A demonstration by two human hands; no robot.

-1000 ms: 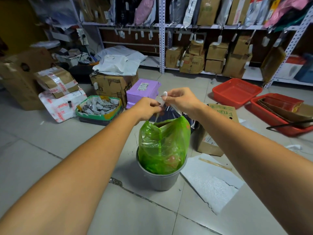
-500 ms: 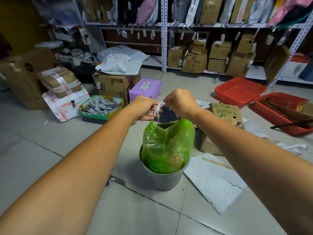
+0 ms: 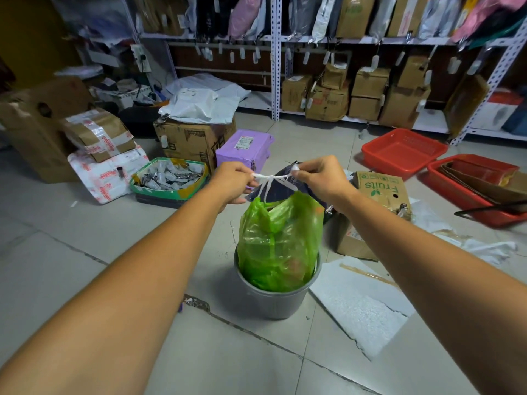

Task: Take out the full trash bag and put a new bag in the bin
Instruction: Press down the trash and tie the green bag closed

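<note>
Above the bin (image 3: pixel 273 303), the left hand (image 3: pixel 232 181) and right hand (image 3: pixel 319 178) are drawing further apart, each pinching a drawstring (image 3: pixel 271 177) end; the green trash bag (image 3: pixel 279 240) is sitting just beneath them.

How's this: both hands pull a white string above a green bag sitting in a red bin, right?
The bin is grey, not red; the head view shows it. The left hand and right hand do pull the white string above the green bag.

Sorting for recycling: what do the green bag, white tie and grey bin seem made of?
Green bag: thin plastic film, glossy, translucent; it crinkles and contents show faintly. White tie: twisted plastic strip or string, unclear. Grey bin: probably moulded plastic, smooth dull finish; painted metal possible.
</note>
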